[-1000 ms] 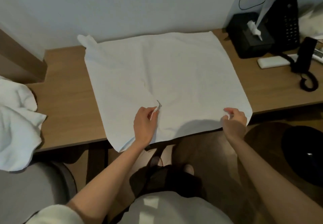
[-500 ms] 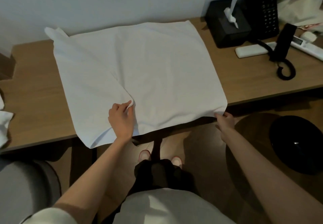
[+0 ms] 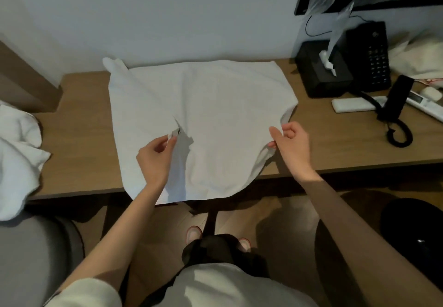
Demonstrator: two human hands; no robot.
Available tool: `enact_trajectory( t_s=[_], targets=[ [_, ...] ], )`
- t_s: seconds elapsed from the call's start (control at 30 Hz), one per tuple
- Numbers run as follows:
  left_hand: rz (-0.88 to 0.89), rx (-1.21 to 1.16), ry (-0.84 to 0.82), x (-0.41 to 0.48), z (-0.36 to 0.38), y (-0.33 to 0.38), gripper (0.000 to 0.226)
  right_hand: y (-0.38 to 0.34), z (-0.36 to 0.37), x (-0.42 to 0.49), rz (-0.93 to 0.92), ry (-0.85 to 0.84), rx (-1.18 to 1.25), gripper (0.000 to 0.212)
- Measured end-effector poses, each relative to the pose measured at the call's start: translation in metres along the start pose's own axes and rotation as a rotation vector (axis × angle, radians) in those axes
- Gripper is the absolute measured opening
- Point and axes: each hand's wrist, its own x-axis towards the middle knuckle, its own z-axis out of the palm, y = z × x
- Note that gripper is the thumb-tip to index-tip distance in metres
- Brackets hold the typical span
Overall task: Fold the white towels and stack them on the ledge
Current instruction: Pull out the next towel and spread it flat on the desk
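A white towel (image 3: 215, 105) lies spread on the wooden ledge (image 3: 79, 143), its near edge hanging over the front. My left hand (image 3: 155, 158) pinches a corner of the towel's near part and holds it up over the cloth. My right hand (image 3: 291, 146) grips the near right corner, lifted off the ledge and curled inward. The far left corner of the towel sticks up against the wall. Another crumpled white towel (image 3: 16, 160) lies at the left end of the ledge.
A black tissue box (image 3: 321, 71), a black desk phone (image 3: 369, 57) with its handset and coiled cord (image 3: 395, 105), and a white remote (image 3: 352, 104) crowd the right of the ledge. A grey chair (image 3: 31, 258) stands lower left, a black round bin (image 3: 414, 230) lower right.
Both hands have lifted the towel's near corners up and forward over the cloth; the right corner has come off the front edge and now curls inward.
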Motion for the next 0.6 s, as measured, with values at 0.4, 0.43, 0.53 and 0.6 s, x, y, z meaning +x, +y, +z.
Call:
enact_trajectory(
  t_s=[0.4,0.43,0.53,0.6],
  targets=[
    [0.147,-0.343,-0.004,0.061,-0.066,0.065,0.007,-0.141,0.153,-0.008,-0.335,-0.671,-0.101,0.022],
    [0.142,-0.356,-0.014,0.065,-0.068,0.065,0.008,-0.148,0.161,-0.006,-0.353,-0.741,-0.147,0.028],
    [0.125,-0.382,-0.049,0.078,-0.075,0.062,0.010,-0.159,0.177,0.002,-0.450,-0.798,-0.266,0.029],
    [0.141,-0.359,-0.090,0.085,-0.078,0.058,0.009,-0.163,0.186,0.008,-0.553,-0.736,-0.368,0.018]
  ],
)
